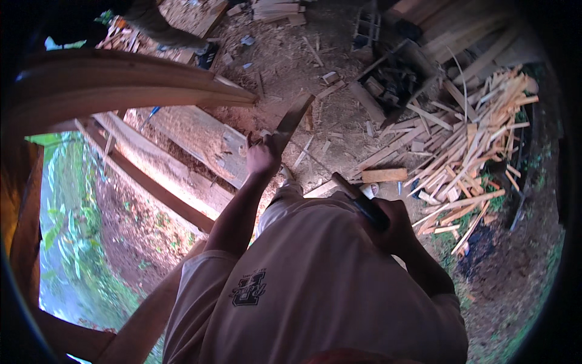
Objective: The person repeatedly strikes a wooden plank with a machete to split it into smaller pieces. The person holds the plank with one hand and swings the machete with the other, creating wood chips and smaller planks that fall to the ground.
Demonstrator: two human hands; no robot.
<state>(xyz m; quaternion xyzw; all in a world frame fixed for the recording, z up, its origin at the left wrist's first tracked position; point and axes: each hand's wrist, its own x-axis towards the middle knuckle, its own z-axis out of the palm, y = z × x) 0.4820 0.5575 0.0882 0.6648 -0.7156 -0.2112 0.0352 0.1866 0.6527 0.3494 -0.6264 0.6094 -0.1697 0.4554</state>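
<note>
Nearest: pale shirt [339,261] with dark print [248,288] on the front. At its right side, right hand [395,223] clenched around a rod-like tool [354,193], dark toward the hand, brown at the far end; exact kind unclear. Ahead and to the left, left hand [265,156] grasping the near end of a flat wooden piece [294,123], slanted up and right above chip-strewn ground [285,60]; fingers partly hidden. Tool and wooden piece well apart. Left of the left hand: broad planks [194,136], with a thick beam [133,82] beyond. Right of the tool: short block [384,175], then a tangled heap of sticks [473,164]. Farther: box [368,102] with dark lumps [394,82] inside. Toward the upper left: another person's leg [163,33] and dark shoe [208,56].
</note>
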